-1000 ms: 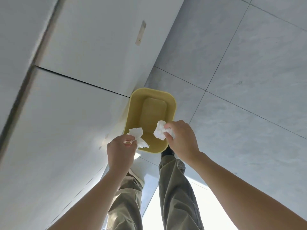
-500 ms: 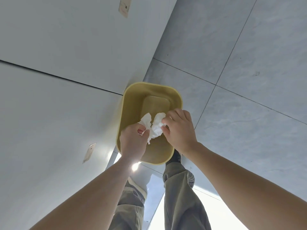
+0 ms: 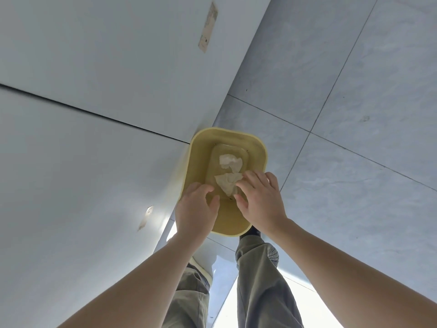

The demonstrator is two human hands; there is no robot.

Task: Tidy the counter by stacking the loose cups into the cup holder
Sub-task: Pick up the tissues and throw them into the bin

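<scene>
A yellow bin (image 3: 260,147) stands on the grey tiled floor against the white cabinet front. Two crumpled white tissues lie inside it, one deeper (image 3: 230,162) and one nearer (image 3: 228,183). My left hand (image 3: 196,209) hovers over the bin's near left rim with its fingers apart and nothing in it. My right hand (image 3: 260,202) is over the bin's near right side, fingers spread and empty, its fingertips just above the nearer tissue. No cups and no cup holder are in view.
White cabinet panels (image 3: 94,162) fill the left side, with two small taped patches (image 3: 208,29) on them. Grey floor tiles (image 3: 354,162) spread to the right. My legs in olive trousers (image 3: 257,280) stand just behind the bin.
Both hands held a crumpled tissue above the bin, came together over it and let go. The two tissues now lie inside the bin and both hands are empty.
</scene>
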